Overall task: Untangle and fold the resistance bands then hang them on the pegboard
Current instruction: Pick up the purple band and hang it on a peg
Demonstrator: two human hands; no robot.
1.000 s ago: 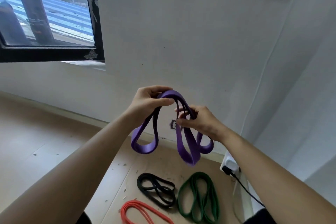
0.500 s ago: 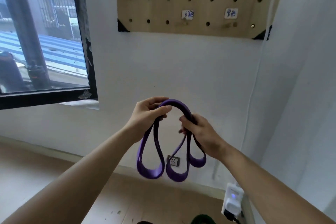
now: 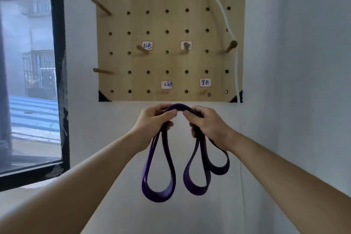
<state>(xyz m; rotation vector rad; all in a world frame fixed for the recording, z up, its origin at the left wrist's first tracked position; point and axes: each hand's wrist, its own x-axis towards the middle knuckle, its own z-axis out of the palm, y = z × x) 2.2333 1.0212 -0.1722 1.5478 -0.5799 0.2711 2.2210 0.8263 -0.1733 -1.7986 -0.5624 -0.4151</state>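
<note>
A folded purple resistance band (image 3: 161, 176) hangs in several loops below my hands. My left hand (image 3: 153, 121) grips its top fold on the left and my right hand (image 3: 207, 123) grips it on the right, thumbs nearly meeting under the arch of the band. Both hands are raised just under the bottom edge of the wooden pegboard (image 3: 169, 24) on the white wall. A short wooden peg (image 3: 204, 92) sticks out below a small handwritten label (image 3: 205, 82), right above my right hand. Other pegs and labels sit higher on the board.
A black-framed window (image 3: 32, 81) fills the left side. A white cord (image 3: 230, 34) runs down the pegboard's right edge, past a peg (image 3: 230, 46). The room corner is at the right. The floor is out of view.
My view has tilted up from the floor bands to the pegboard. Both hands have lifted the purple band up toward the board's bottom edge, and moved closer together on its top fold.
</note>
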